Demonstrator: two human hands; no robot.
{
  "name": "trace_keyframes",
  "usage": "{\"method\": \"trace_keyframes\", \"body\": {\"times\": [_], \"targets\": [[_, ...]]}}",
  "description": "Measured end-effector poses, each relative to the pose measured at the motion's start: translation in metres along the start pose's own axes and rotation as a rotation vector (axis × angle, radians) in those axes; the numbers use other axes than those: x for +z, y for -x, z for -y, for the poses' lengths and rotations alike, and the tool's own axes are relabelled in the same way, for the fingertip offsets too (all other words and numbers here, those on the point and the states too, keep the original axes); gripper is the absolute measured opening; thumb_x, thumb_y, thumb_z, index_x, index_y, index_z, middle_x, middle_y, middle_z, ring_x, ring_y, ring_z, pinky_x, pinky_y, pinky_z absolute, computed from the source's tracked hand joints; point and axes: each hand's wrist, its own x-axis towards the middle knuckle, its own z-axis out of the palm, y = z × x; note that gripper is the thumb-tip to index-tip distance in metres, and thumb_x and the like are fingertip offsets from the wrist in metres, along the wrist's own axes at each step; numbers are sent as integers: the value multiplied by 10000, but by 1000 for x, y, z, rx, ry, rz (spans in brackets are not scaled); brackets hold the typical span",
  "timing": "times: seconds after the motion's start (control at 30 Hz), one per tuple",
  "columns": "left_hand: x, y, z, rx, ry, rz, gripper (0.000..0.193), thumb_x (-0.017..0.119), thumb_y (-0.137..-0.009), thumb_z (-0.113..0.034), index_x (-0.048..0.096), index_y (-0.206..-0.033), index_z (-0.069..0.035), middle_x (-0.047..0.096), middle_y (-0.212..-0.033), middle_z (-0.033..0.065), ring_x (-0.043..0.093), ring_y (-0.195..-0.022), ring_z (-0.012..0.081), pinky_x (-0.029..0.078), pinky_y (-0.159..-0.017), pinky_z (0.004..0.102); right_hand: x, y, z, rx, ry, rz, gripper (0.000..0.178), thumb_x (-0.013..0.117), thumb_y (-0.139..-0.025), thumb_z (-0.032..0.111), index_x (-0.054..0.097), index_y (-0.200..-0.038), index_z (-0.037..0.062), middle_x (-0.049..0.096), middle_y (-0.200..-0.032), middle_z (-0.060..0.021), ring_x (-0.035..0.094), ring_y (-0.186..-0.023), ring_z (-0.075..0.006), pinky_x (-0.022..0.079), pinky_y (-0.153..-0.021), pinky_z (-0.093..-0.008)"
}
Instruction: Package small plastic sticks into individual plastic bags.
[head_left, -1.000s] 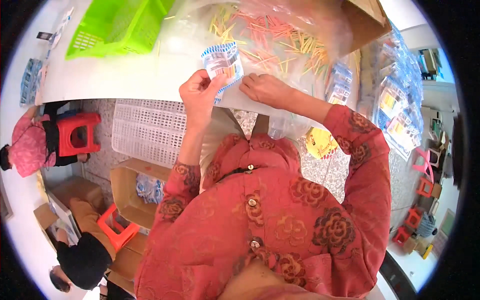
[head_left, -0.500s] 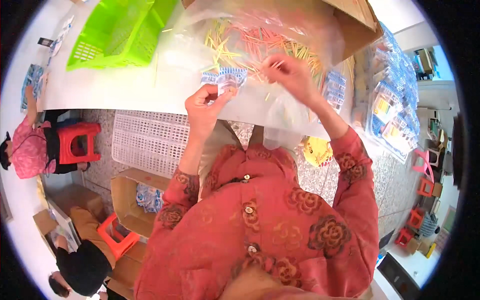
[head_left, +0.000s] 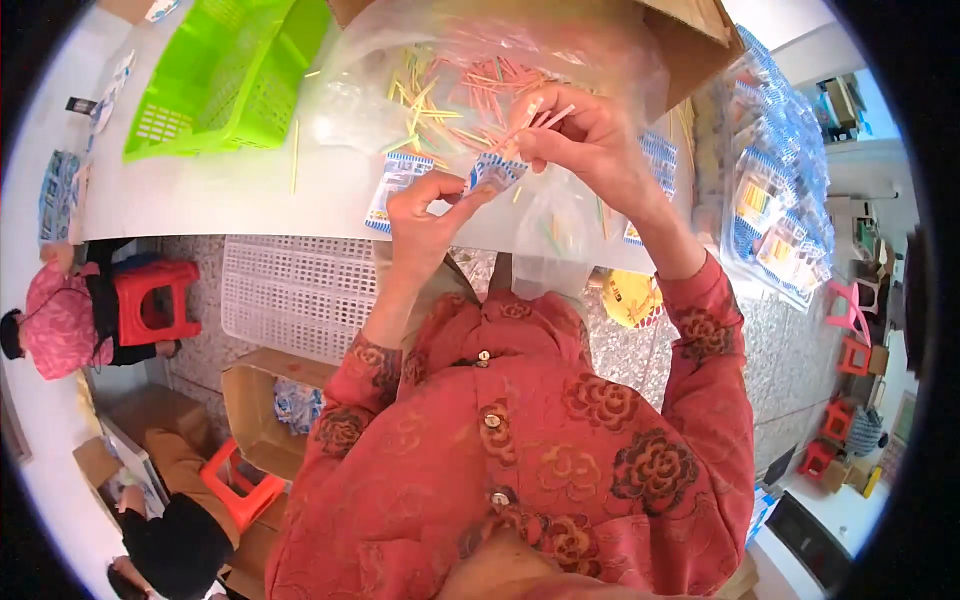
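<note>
Pinched by its edge in my left hand (head_left: pixel 424 215) is a small blue-and-white plastic packet (head_left: pixel 497 170). My right hand (head_left: pixel 592 150) grips a few thin pale sticks (head_left: pixel 556 117) between thumb and fingers, just above the packet's top. Whether the packet's mouth is parted cannot be made out. Another blue-and-white packet (head_left: pixel 398 182) lies flat on the white table (head_left: pixel 250 190), beside my left fingers. Behind my hands, loose pink, yellow and green sticks (head_left: pixel 487 92) are heaped on clear plastic sheeting (head_left: pixel 345 118).
A green basket (head_left: pixel 215 110) stands at the far left, a cardboard box (head_left: pixel 700 40) at the far right. Filled packets (head_left: pixel 770 205) are piled on the right. Below the table's edge are a white crate (head_left: pixel 290 295) and an open carton (head_left: pixel 255 415). Two people sit on the left.
My right hand has come nearer to my left with the sticks. The held packet has moved right and tilted, and the packet lying beside it shows more fully.
</note>
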Motion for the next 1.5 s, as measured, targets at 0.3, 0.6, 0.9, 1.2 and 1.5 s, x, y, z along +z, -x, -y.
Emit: {"method": "trace_keyframes", "body": {"times": [0.3,0.6,0.9,1.2,1.5], "targets": [[4,-1,-3,30,-5,-12,126,761,-698,-51,647,-714,1,619,-649,23,541,-577,63,421,-527,216,-9,1,-6,81,39,57,99,605,-868,126,605,-896,31,628,-773,-16,521,-622,-40,415,-544,-188],[6,2,-5,30,-2,5,120,759,-703,-47,649,-708,1,624,-657,19,543,-586,55,417,-533,208,-13,4,-12,79,38,17,97,605,-868,143,607,-878,46,605,-748,2,508,-617,-38,404,-544,-191],[18,8,-1,-98,136,-8,122,759,-700,-48,654,-721,10,638,-680,33,568,-616,61,454,-572,207,-12,18,-6,66,363,37,55,615,-839,50,595,-886,28,601,-816,-1,523,-677,-38,413,-578,-191],[25,2,-4,-59,76,37,123,756,-707,-50,644,-726,0,636,-663,17,543,-603,46,436,-557,203,-25,12,-7,191,383,21,66,630,-833,53,600,-889,37,578,-778,40,497,-680,-6,375,-568,-155],[31,-16,1,-67,88,76,92,730,-739,-43,654,-769,0,627,-686,6,533,-612,41,426,-567,190,-32,2,-19,59,215,32,38,632,-841,76,620,-868,51,570,-776,66,463,-662,3,354,-558,-154]]}}
